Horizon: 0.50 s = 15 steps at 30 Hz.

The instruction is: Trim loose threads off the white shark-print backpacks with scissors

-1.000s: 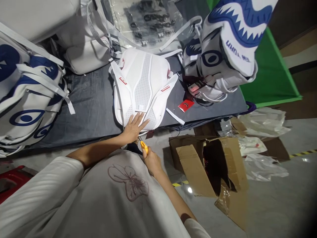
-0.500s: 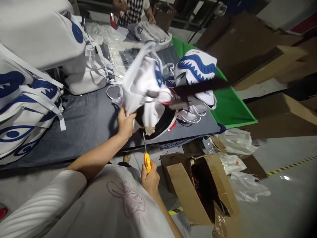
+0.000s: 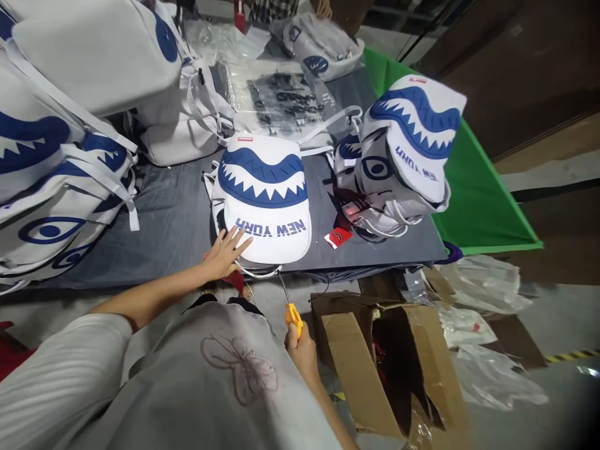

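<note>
A white backpack with a blue toothed mouth and NEW YORK lettering lies flat in front of me on the grey-covered table. My left hand rests on its lower left corner, fingers spread. Just below the table edge, my right hand is closed round a yellow-handled tool with a thin metal shaft. The shaft points up at the backpack's near edge; whether its tip touches is unclear. To the right, a red tag hangs by another white backpack.
More white backpacks are piled at the left. Behind lie plastic-wrapped packets. A green panel slants beyond the table's right end. An open cardboard box and loose plastic bags are on the floor at right.
The backpack, lifted and blurred before, now lies flat with its printed front up. My left hand has gone from gripping it to resting spread on it. The tool has shifted slightly right and down.
</note>
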Tool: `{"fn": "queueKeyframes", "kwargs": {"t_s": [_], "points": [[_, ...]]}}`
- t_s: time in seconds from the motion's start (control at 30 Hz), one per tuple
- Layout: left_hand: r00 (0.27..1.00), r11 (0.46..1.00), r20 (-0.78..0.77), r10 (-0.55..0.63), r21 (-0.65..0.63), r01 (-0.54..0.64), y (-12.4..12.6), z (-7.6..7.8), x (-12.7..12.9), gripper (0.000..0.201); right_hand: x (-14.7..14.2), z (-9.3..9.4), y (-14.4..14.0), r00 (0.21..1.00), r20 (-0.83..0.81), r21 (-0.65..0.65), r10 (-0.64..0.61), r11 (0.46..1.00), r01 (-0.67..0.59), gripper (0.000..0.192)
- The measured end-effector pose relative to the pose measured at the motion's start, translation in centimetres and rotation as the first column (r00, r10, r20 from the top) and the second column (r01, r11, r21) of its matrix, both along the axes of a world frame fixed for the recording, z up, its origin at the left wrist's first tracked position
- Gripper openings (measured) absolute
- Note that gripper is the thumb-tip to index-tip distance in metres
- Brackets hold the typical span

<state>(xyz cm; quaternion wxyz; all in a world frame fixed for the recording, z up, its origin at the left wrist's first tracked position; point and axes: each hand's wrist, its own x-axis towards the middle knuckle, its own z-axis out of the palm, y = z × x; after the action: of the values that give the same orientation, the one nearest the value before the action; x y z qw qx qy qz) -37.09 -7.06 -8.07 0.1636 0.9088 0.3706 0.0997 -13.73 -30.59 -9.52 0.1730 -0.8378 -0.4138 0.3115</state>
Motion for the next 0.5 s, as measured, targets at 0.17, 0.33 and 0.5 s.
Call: {"fn": "queueKeyframes", "kwargs": {"t_s": [0.17,0.33,0.5], "points": [[0.965,0.982,0.186,0.186,-0.076,-0.175,7.3,2.5,4.3,0.032,-1.1,0.9,0.8,0.996,-0.065,0.111,-0.057,0.992,0.064,0.059],[0.753,0.931,0.578,0.313,-0.028,-0.365,9.6,6.9,4.8,0.023,-0.6,4.5,5.6,0.995,-0.086,0.119,-0.042,0.991,0.052,0.063],[0.767,0.978,0.639,-0.063,0.191,-0.079,6.1,8.5,7.5,0.018,1.3,7.2,16.3,0.973,0.112,-0.077,0.201,0.978,-0.194,0.043]]}}
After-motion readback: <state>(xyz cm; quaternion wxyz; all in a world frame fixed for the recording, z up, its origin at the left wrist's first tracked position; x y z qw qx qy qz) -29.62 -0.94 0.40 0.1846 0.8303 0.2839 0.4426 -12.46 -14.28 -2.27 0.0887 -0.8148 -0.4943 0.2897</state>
